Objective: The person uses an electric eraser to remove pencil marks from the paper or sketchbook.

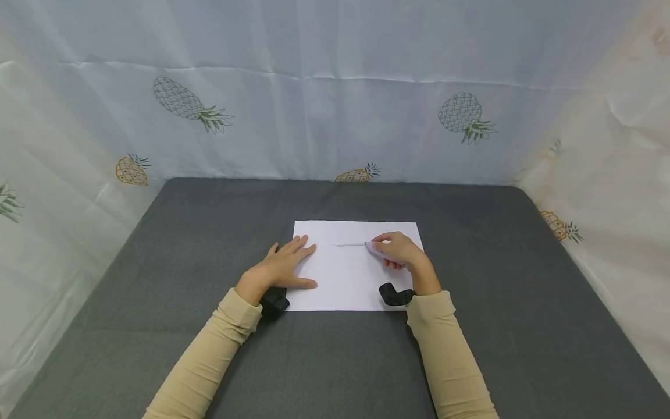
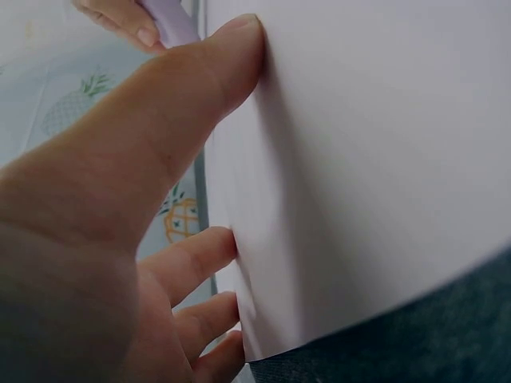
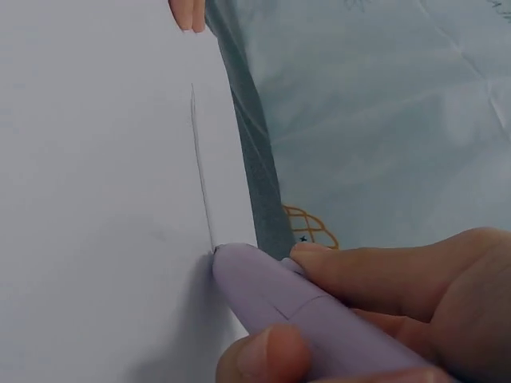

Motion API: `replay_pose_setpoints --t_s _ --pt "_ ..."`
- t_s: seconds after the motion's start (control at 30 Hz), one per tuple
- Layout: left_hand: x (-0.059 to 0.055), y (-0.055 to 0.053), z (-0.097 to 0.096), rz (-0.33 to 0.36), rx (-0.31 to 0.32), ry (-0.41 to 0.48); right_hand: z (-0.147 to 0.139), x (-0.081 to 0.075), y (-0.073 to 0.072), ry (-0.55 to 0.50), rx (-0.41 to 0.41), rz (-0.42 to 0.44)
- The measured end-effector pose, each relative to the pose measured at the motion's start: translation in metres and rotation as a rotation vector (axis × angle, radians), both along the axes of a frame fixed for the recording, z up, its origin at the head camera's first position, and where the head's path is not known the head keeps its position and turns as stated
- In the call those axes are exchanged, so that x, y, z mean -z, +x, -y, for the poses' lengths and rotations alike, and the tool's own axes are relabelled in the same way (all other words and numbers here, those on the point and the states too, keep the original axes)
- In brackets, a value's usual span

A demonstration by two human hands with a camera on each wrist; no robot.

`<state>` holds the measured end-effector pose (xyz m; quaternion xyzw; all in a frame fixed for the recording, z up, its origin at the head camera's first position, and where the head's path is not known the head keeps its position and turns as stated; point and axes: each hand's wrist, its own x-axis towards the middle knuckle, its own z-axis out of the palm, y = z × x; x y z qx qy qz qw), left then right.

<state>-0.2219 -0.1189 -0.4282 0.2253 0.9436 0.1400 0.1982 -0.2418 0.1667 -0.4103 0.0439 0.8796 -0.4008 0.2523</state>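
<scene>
Presently grips lavender tool [image 1: 374, 249] in right hand [image 1: 400, 250], right of centre in the head view, with thumb and fingers curled round its body. Positions tool over upper right part of white sheet [image 1: 345, 282], with dark tip at right end of thin grey line [image 1: 348, 245]. In right wrist view, shows same tip at lower centre of frame, meeting lower end of line, with tool body running toward lower right between thumb and fingers. Cannot confirm line as drawn or cut.

Rests left hand [image 1: 285, 265] at left edge of sheet, left of centre in the head view, with fingers straight, spread and holding nothing. In left wrist view, extends thumb over sheet toward upper centre, with other fingertips along sheet's edge at lower centre; shows part of right hand and tool at upper left.

Lies flat, as regards sheet, at centre of head frame on dark grey table cover [image 1: 183, 262]. Wears beige sleeves [image 1: 452, 355] in lower half of frame and black wrist devices [image 1: 395, 295] below both hands. Hangs pale fabric [image 1: 335, 122], decorated with pineapples [image 1: 178, 97], across upper frame.
</scene>
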Motion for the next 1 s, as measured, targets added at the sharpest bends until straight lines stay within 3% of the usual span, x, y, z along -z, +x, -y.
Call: replay_pose_setpoints --t_s 0.27,0.53,0.77,1.0 --pt "-0.0003 0.0 -0.0005 -0.008 0.006 0.002 0.0002 -0.0061 0.0011 0.048 -0.024 0.033" --pt "-0.0013 -0.0011 -0.0014 -0.014 0.002 -0.006 0.0018 -0.0029 -0.0018 0.027 -0.019 -0.01" --pt "-0.0019 -0.0001 -0.0015 -0.001 -0.006 -0.011 -0.0017 -0.0052 0.0004 0.045 -0.027 0.038" --pt "0.0 -0.0002 -0.0012 0.002 -0.005 -0.009 0.0023 0.0004 -0.0019 0.02 -0.003 0.013"
